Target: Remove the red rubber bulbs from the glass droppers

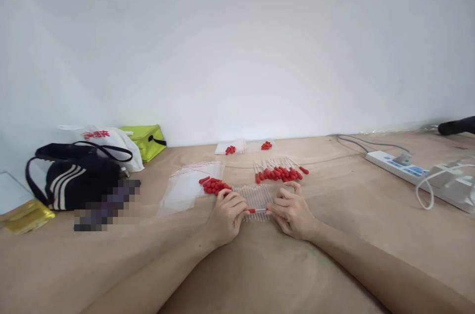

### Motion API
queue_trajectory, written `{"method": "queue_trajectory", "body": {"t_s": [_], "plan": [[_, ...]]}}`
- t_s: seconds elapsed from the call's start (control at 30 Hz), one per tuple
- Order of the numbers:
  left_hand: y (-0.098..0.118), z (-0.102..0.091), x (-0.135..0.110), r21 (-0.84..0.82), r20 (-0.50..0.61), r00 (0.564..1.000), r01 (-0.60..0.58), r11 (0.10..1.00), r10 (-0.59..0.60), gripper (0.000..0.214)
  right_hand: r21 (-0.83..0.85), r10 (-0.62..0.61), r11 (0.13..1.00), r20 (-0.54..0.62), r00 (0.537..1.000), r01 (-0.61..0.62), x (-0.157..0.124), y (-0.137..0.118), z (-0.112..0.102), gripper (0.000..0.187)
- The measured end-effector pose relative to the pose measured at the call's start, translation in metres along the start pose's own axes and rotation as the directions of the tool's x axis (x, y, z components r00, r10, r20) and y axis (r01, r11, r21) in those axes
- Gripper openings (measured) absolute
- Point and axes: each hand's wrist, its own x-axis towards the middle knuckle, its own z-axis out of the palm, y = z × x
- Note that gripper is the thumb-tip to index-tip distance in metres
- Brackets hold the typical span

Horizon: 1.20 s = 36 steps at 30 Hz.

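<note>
My left hand (229, 217) pinches a red rubber bulb (252, 211). My right hand (291, 212) grips the far end of a thin clear tube (261, 210), whose other end meets the bulb's opening. Whether the tube has gone into the bulb, I cannot tell. Beneath and between both hands lies a row of clear tubes (256, 196), side by side on the table. Loose red bulbs (214, 185) are heaped just beyond my left hand. Past my right hand is a pile of droppers (281, 172), clear tubes with red bulbs on their near ends.
Clear zip bags (183, 187) lie left of the bulbs, and bags with red bulbs (230, 149) rest by the wall. A black bag (81, 175), a white bag (129, 148) and a green bag (148, 140) stand left. At right is a power strip (401, 168) with cables.
</note>
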Motion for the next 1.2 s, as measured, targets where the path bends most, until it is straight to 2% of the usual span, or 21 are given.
{"method": "queue_trajectory", "body": {"t_s": [0.17,0.57,0.8,0.93,1.07,1.2], "plan": [[0.0,0.0,0.0,-0.009,-0.006,1.0,0.013,1.0,-0.013,0.021,0.003,0.017,1.0,-0.016,1.0,-0.016,-0.001,0.001,0.001,0.021],[-0.003,0.003,-0.005,-0.004,-0.058,0.998,0.003,1.0,-0.003,0.025,0.021,0.087,0.996,0.034,0.996,-0.088,0.0,0.0,0.002,0.021],[-0.002,0.005,-0.005,-0.107,-0.099,0.995,0.014,0.994,-0.025,0.023,0.038,0.107,0.993,0.035,0.994,-0.108,0.002,-0.001,0.002,0.022],[-0.003,0.004,-0.007,-0.09,-0.105,0.994,0.008,0.996,-0.017,0.023,0.043,0.124,0.991,0.05,0.991,-0.126,0.0,0.001,0.0,0.023],[-0.015,-0.006,-0.013,-0.015,-0.2,0.976,0.084,0.996,-0.085,0.021,0.052,0.265,0.962,0.038,0.963,-0.267,-0.005,0.012,-0.001,0.028],[-0.037,-0.02,-0.015,0.029,-0.349,0.916,0.221,0.975,-0.197,0.019,0.013,0.404,0.915,-0.017,0.915,-0.404,-0.008,0.018,0.004,0.025]]}}
